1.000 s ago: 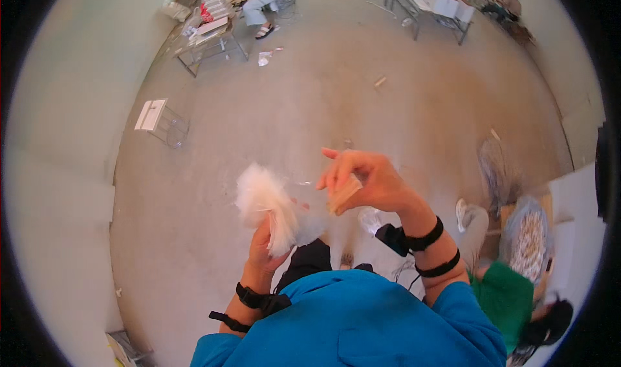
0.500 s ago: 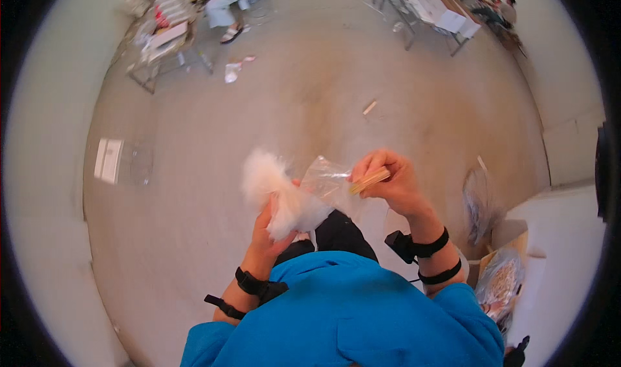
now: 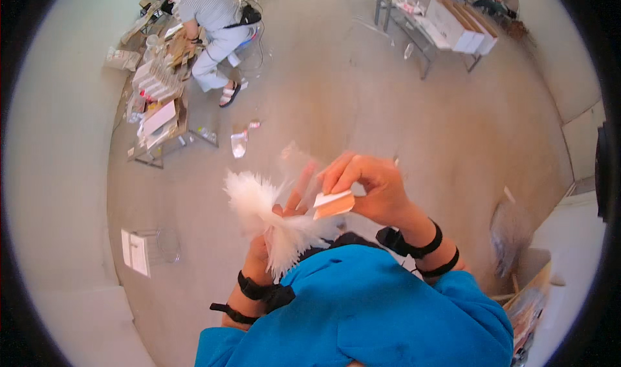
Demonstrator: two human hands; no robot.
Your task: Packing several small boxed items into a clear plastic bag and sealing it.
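My left hand [image 3: 260, 249] is closed round the middle of a bundle of white, feathery fibres [image 3: 291, 234], whose tufts fan out on both sides of the grip. One or two of its fingers stretch up toward my right hand. Close beside it, my right hand [image 3: 372, 180] pinches a small stack of cards or folded card [image 3: 335, 205], white on top and orange-tan below, between thumb and fingers. A clear plastic bag [image 3: 299, 156] shows faintly behind the fingers; which hand holds it I cannot tell.
At the far left a person [image 3: 217, 27] sits at a cluttered table [image 3: 171, 131]. Another table [image 3: 430, 33] with long white boxes stands at the far right. A white plastic scrap [image 3: 239, 145] lies on the floor. Right of me is a clear bag [image 3: 509, 234].
The view has tilted up, showing more of the person at the left table. My right hand has come closer to my left, and the stack's flat face has turned into view.
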